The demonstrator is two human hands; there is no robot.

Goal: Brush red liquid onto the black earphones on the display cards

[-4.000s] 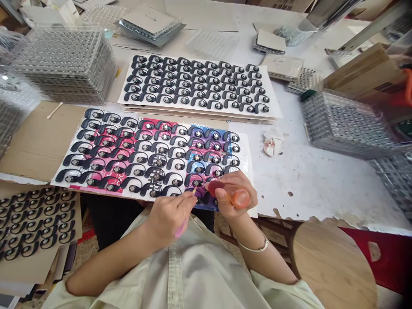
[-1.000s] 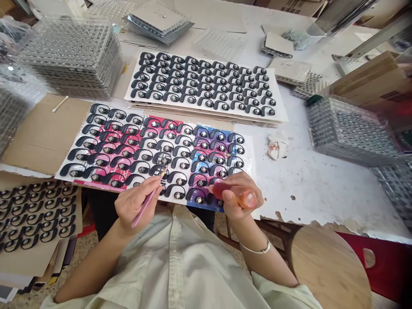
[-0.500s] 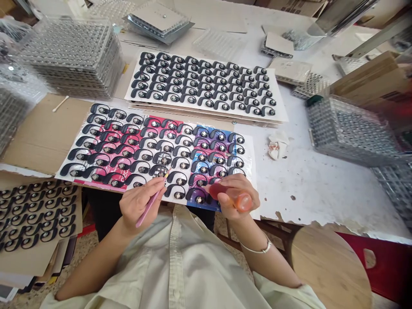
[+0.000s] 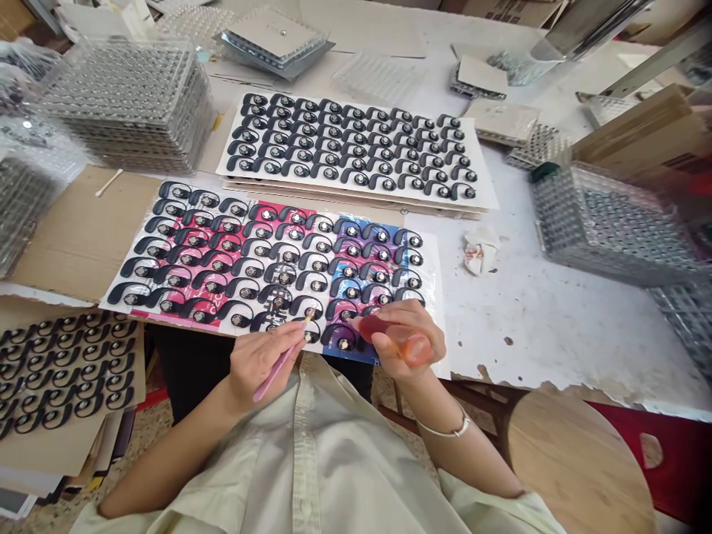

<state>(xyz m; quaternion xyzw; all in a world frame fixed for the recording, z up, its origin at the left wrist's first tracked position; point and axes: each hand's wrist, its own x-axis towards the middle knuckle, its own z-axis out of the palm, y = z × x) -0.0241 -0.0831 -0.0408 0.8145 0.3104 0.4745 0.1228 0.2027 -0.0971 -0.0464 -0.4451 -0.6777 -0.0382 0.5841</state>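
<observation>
My left hand [image 4: 259,363] is closed around a slim pink tool [image 4: 277,373] that looks like a fine brush with a yellowish band near its tip. That tip is over an ear-hook earphone piece [image 4: 308,310] in the front rows of a sheet. In my right hand [image 4: 420,326] lies a small squeeze bottle [image 4: 383,331] of reddish-orange liquid, tilted with its narrow nozzle pointing left at the front right rows. Rows of black ear-hook pieces with round metallic parts cover the sheet [image 4: 439,297], which has pink, white and blue print. My fingers hide some front pieces.
Behind lies another board [image 4: 483,185] of black hooks. Stacks of clear trays [image 4: 127,96] rise at the left and more trays [image 4: 606,222] at the right. A crumpled stained tissue [image 4: 479,252] and a cotton swab [image 4: 109,183] lie around. A wooden stool [image 4: 578,460] stands front right.
My left hand has moved right and slightly nearer my body, taking the pink tool's tip to a piece farther right. The bottle in my right hand has barely shifted.
</observation>
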